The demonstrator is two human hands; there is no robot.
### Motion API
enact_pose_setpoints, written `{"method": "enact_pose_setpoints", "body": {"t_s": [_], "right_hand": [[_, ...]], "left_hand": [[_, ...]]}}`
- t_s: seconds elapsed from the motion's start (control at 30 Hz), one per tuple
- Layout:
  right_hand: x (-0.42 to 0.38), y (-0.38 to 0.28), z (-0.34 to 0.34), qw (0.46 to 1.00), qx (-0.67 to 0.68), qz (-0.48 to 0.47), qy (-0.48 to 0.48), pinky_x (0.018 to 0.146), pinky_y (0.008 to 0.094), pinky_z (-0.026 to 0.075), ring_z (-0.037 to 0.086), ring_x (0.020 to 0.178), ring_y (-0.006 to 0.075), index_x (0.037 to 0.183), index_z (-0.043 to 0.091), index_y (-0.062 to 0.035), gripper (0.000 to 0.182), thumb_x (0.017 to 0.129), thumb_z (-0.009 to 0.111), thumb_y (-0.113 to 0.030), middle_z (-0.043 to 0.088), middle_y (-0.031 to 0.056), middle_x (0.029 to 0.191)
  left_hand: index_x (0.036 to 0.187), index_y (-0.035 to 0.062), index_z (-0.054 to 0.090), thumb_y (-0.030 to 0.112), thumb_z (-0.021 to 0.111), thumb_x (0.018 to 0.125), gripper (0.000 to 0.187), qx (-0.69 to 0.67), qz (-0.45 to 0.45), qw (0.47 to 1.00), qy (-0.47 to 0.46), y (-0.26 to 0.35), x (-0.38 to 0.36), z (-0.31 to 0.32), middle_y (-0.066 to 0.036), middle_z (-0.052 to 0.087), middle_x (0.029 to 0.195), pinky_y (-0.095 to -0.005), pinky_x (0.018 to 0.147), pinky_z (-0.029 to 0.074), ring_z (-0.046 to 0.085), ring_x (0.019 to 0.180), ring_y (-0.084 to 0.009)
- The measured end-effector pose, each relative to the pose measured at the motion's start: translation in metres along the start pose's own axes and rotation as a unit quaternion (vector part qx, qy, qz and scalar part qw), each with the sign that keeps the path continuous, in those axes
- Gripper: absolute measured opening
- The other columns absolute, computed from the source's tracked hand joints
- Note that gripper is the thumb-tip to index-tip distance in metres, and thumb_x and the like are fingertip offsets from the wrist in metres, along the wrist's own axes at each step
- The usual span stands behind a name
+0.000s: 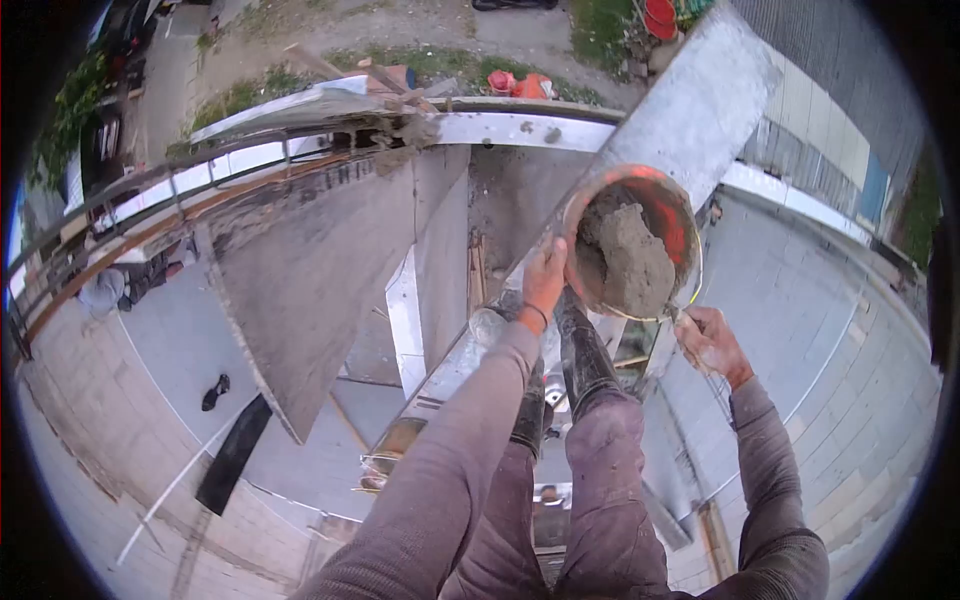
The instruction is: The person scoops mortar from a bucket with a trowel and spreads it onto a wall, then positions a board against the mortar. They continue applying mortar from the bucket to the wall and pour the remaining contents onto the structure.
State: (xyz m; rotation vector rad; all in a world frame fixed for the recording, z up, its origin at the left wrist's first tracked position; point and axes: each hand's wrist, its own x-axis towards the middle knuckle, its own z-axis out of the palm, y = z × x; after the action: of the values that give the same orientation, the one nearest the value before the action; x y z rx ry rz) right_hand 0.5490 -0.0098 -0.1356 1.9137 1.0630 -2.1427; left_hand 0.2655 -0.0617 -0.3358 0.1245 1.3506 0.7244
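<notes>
A bucket point(592, 205) with an orange-red inner wall is tilted so its mouth faces me, and a lump of wet grey mortar point(637, 262) fills much of it. My left hand point(545, 282) grips the bucket's left side near the rim, a dark band around the wrist. At the lower right of the rim, my right hand point(712, 343) is closed at the bucket's edge; thin wire-like strands hang below the fingers. Behind the bucket a long grey plank point(705, 95) slopes up to the right. My legs in dark boots point(585, 350) stand just below the bucket.
This is a high spot, with ground far below. A grey wall panel point(310, 270) rises at left, beside a curved ledge with rails point(150, 215). Another bucket point(402, 437) is near my left forearm. Block walls point(860, 440) lie right, and red items point(520, 85) beyond the ledge.
</notes>
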Motion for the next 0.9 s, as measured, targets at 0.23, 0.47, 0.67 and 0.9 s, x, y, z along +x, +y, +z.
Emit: {"method": "enact_pose_setpoints", "body": {"t_s": [0.23, 0.47, 0.67, 0.9], "right_hand": [[0.084, -0.151, 0.065, 0.884, -0.375, -0.278, 0.03, 0.064, 0.0442, 0.05, 0.063, 0.069, 0.0344, 0.097, 0.063, -0.0049, 0.021, 0.093, 0.061, -0.025, 0.061, 0.0124, 0.072], [0.277, -0.213, 0.288, 0.727, -0.541, -0.367, 0.207, 0.078, 0.0455, 0.058, 0.071, 0.096, 0.0314, 0.116, 0.062, -0.0023, 0.031, 0.087, 0.057, -0.014, 0.069, 0.0132, 0.102], [0.231, -0.183, 0.222, 0.68, -0.533, -0.423, 0.274, 0.077, 0.0474, 0.055, 0.065, 0.101, 0.0309, 0.14, 0.047, -0.005, 0.05, 0.091, 0.056, -0.016, 0.062, 0.0124, 0.114], [0.21, -0.153, 0.149, 0.82, -0.482, -0.28, 0.13, 0.09, 0.0528, 0.051, 0.064, 0.107, 0.0402, 0.128, 0.052, -0.0057, 0.04, 0.092, 0.058, -0.023, 0.064, 0.0183, 0.118]], "left_hand": [[0.15, 0.0125, 0.047, 0.048, 0.051, 0.105, 0.057, -0.143, -0.061, 0.987, 0.046, -0.014, -0.115, -0.034, -0.006, 0.058, 0.138, -0.0386, 0.101, 0.048, 0.058, 0.128, -0.0214], [0.132, -0.001, 0.06, 0.035, 0.049, 0.108, 0.044, -0.157, -0.007, 0.986, 0.058, -0.058, -0.196, -0.056, -0.014, 0.069, 0.118, -0.0321, 0.091, 0.053, 0.071, 0.1, -0.0206], [0.118, -0.0031, 0.064, 0.03, 0.051, 0.108, 0.037, -0.087, 0.011, 0.992, 0.088, 0.0, -0.286, -0.018, -0.016, 0.074, 0.109, -0.0316, 0.086, 0.054, 0.071, 0.095, -0.0198], [0.113, -0.0018, 0.064, 0.026, 0.054, 0.107, 0.031, -0.213, -0.052, 0.969, 0.116, -0.058, -0.25, -0.003, -0.017, 0.074, 0.101, -0.0328, 0.083, 0.057, 0.073, 0.095, -0.0219]]}}
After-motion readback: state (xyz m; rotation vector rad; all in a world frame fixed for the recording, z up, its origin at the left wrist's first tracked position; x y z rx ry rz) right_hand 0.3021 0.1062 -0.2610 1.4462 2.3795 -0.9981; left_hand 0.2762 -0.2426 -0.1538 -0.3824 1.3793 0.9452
